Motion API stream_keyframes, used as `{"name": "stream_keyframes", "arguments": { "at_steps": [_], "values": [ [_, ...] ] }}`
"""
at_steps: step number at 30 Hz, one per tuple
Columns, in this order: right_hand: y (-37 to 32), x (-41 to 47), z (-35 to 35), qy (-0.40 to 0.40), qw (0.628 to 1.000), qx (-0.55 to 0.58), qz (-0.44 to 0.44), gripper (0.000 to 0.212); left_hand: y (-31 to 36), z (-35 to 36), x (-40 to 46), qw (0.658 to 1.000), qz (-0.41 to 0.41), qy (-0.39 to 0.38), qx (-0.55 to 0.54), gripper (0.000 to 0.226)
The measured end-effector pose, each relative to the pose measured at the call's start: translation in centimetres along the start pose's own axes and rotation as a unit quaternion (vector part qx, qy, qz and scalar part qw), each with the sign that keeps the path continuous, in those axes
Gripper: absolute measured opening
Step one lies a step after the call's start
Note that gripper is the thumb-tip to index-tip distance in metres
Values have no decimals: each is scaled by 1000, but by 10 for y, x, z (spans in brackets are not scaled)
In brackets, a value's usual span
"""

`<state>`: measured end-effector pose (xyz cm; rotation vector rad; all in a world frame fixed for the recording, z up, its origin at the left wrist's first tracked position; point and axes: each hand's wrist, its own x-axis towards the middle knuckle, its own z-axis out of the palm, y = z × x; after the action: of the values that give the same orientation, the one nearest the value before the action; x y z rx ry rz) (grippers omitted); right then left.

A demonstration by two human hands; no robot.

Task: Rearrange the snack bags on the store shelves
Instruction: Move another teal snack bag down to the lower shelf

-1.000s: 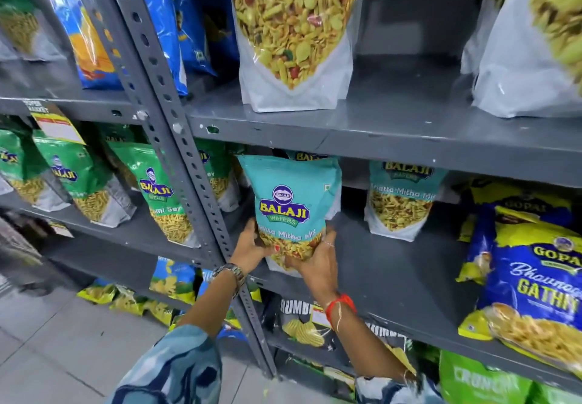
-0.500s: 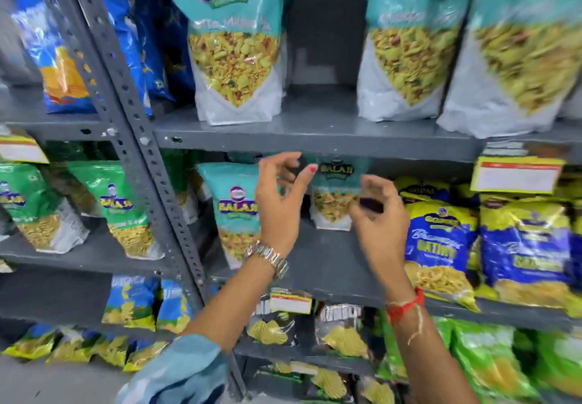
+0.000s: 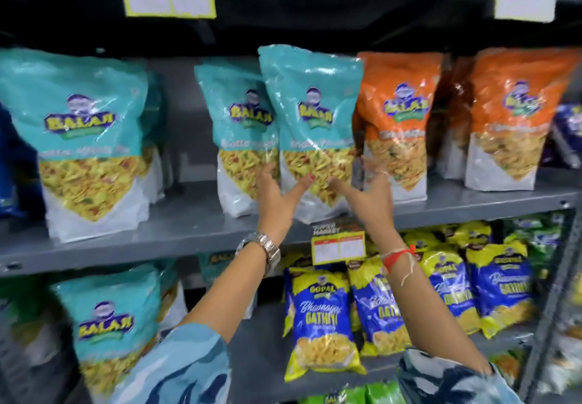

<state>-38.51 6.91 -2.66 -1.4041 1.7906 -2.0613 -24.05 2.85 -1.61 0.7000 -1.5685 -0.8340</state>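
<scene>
A teal Balaji snack bag [image 3: 311, 113] stands slightly tilted at the front of the grey upper shelf [image 3: 176, 233]. My left hand [image 3: 277, 197] grips its lower left side, thumb across the front and fingers behind. My right hand [image 3: 368, 197] grips its lower right side the same way. A second teal bag [image 3: 239, 126] stands just behind it to the left, touching it. A larger-looking teal bag [image 3: 82, 139] stands farther left. Two orange Balaji bags [image 3: 400, 120] [image 3: 516, 120] stand to the right.
On the shelf below lie several blue-and-yellow Gopal bags [image 3: 321, 318], with another teal bag [image 3: 110, 325] at lower left. A yellow price tag [image 3: 338, 247] hangs on the shelf edge under my hands. A grey upright post [image 3: 548, 309] bounds the right side.
My view has risen one shelf. Both hands left the small teal bag on the lower shelf, came up with spread fingers, and now hold a teal bag on the upper shelf.
</scene>
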Motion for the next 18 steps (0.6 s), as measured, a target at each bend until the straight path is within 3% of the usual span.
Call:
{"name": "stream_keyframes", "arguments": {
  "at_steps": [3, 7, 14, 18],
  "values": [
    [7, 18, -3, -97, 994, 50, 33, 101, 5, 16, 7, 998, -16, 50, -47, 75],
    [13, 26, -4, -172, 979, 91, 61, 98, 8, 30, 17, 996, -51, 48, -55, 89],
    [9, 25, 5, -102, 992, 43, 68, 114, 13, 36, 13, 990, -78, 76, -89, 95],
    [-8, 14, -2, -83, 995, 39, 49, 111, 23, 28, 4, 988, -51, 94, -109, 84]
  ]
}}
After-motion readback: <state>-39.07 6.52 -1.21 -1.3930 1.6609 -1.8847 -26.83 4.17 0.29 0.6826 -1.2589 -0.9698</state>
